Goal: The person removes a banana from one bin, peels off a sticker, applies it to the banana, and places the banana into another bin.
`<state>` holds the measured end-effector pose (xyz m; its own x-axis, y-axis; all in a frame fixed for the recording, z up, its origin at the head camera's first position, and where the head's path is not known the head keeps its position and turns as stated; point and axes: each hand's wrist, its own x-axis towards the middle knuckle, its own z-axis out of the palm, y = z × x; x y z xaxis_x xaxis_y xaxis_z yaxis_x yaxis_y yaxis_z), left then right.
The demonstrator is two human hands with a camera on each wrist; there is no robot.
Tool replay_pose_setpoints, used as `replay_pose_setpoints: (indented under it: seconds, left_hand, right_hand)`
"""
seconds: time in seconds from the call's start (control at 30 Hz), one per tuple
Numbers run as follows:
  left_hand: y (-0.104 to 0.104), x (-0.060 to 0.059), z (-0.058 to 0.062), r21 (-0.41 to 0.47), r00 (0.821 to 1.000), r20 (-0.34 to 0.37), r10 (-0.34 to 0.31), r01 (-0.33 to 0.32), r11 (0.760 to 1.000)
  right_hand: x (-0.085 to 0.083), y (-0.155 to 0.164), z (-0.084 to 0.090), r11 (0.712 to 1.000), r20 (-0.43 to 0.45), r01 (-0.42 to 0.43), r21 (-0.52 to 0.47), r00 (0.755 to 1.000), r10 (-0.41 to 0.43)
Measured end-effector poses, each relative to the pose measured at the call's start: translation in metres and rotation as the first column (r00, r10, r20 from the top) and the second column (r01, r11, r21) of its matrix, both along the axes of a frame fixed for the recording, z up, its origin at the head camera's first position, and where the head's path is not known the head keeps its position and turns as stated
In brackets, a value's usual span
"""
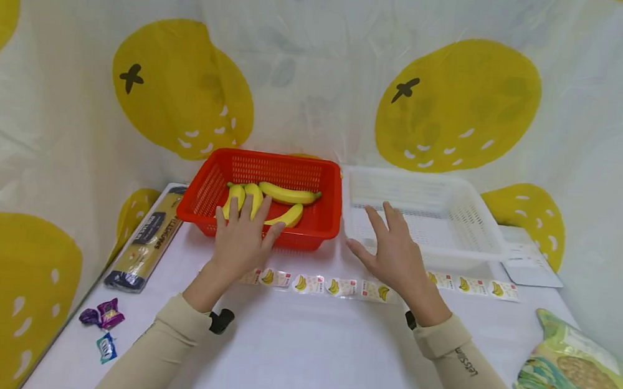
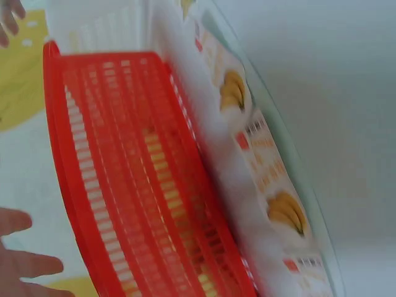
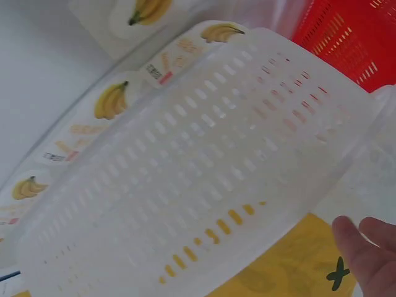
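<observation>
Yellow bananas (image 1: 287, 195) lie in the red basket (image 1: 307, 242) — two at 12 o'clock from the left hand (image 1: 242, 238), two between 1 and 2 — though whether its fingers touch any I cannot tell. They are spread wide, holding nothing, as are those of the right hand (image 1: 396, 253), near the white basket's (image 1: 463, 254) 7 o'clock edge; stickers (image 1: 308, 284) run at 6 o'clock from both baskets.

Beige sleeves (image 1: 164, 343), dark lettering (image 1: 467, 362) along right one; two black wrist cameras (image 1: 221, 322).

Both forearms (image 1: 164, 346) forward, left grip (image 1: 242, 241) and right grip (image 1: 396, 253) well apart, fingers (image 1: 376, 223) spread.
</observation>
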<state>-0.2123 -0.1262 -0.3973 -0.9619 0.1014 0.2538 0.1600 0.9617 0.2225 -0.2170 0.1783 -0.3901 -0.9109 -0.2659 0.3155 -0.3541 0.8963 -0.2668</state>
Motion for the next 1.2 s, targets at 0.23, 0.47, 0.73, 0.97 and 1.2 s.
replay_pose_setpoints:
  seconds: [0.23,0.47,0.73,0.97,1.2]
  left_hand:
    - [-0.034,-0.001,0.006,0.123,0.991,-0.088,0.106,-0.094,0.988]
    - [-0.057,-0.001,-0.005,0.178,0.983,-0.087,0.161,-0.143,0.973]
    - [-0.081,-0.002,-0.015,0.262,0.967,-0.105,0.234,-0.200,0.944]
    - [-0.095,-0.006,-0.016,0.404,0.958,-0.066,0.279,-0.230,0.885]
    - [-0.101,-0.007,-0.015,0.464,0.953,-0.063,0.296,-0.235,0.854]
  right_hand:
    - [-0.010,-0.015,0.010,0.996,-0.089,-0.072,-0.060,0.994,0.066]
    - [-0.016,-0.034,0.007,0.987,-0.013,-0.112,-0.113,0.994,0.111]
    - [-0.026,-0.050,0.003,0.974,0.029,-0.163,-0.157,0.985,0.170]
    - [-0.041,-0.066,0.007,0.944,0.070,-0.213,-0.251,0.969,0.237]
    - [-0.063,-0.080,0.004,0.937,0.157,-0.222,-0.271,0.950,0.271]
